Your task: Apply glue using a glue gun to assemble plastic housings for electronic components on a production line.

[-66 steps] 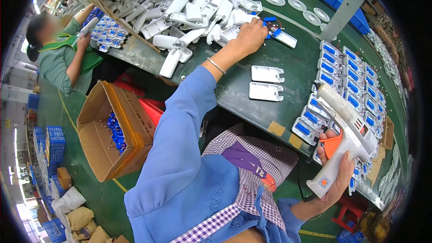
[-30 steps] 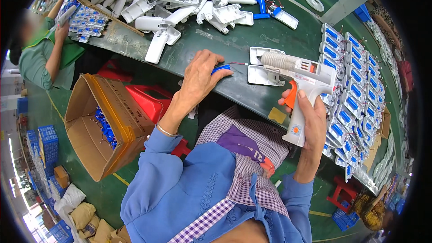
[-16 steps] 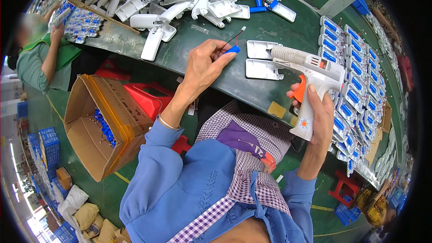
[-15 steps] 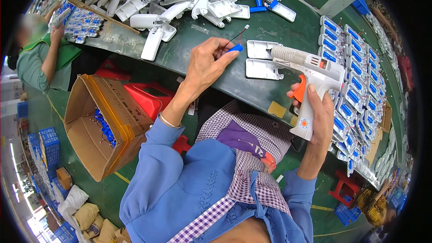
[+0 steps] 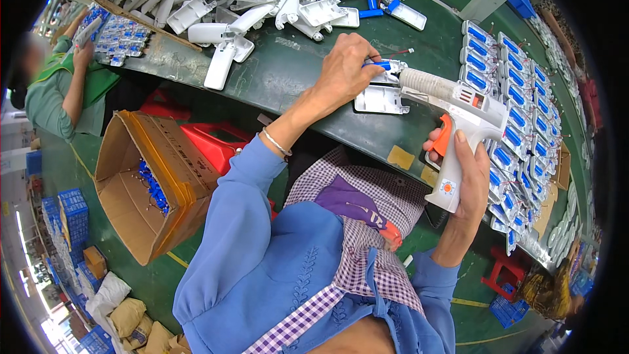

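Observation:
My left hand (image 5: pixel 347 72) is closed on a small blue battery (image 5: pixel 377 65), whose thin wires and white plug stretch off to the right. It holds the battery at the farther white plastic shell (image 5: pixel 394 73), partly hidden by the fingers. A second open shell (image 5: pixel 380 100) lies just nearer on the green table. My right hand (image 5: pixel 470 174) grips a white hot glue gun (image 5: pixel 452 111) by its handle, fingers at the orange trigger. The gun's nozzle end points left, beside the two shells.
White shells (image 5: pixel 249 0) are heaped at the far left, with loose blue batteries (image 5: pixel 372 0) beside them. Rows of shells with batteries (image 5: pixel 517 118) cover the right side. A cardboard box (image 5: pixel 157 183) holds more batteries at lower left. Another person (image 5: pixel 62 85) works at the far left.
My left hand has moved right and slightly away from me, bringing the battery from in front of the shells to the farther shell. The glue gun has shifted slightly right.

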The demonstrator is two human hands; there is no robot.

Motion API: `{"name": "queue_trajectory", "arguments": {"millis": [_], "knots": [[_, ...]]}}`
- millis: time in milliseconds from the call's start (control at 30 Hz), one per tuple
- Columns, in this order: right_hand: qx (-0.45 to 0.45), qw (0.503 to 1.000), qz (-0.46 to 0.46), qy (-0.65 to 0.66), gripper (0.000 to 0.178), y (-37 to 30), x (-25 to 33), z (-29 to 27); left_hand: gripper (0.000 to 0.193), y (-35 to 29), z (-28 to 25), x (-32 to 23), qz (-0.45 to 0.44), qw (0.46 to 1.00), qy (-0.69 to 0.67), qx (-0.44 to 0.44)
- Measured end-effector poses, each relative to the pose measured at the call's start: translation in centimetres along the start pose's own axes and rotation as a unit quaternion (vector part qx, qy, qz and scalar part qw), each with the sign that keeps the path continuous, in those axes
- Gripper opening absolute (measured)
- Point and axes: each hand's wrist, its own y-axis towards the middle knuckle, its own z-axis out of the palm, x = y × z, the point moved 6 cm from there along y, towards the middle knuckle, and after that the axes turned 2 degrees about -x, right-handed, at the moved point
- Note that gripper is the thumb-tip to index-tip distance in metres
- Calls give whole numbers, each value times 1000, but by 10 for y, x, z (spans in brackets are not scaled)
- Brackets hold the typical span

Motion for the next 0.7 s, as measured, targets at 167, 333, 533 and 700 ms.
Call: {"name": "queue_trajectory", "arguments": {"millis": [167, 333, 533, 700], "knots": [[0, 1000, -4, 8, 35, -5, 2, -1, 18, -2, 12, 0, -24, 999, 29, 27], [3, 1000, -3, 8, 37, -2, 0, 1, 17, -3, 12, 1, -10, 1000, 4, 28], [0, 1000, 5, -12, 37, 6, 1, 5, 14, -3, 9, 1, -6, 999, -13, 35], [4, 1000, 8, -23, 36, 14, 0, 9, 14, -3, 9, 2, -22, 999, -6, 40]]}}
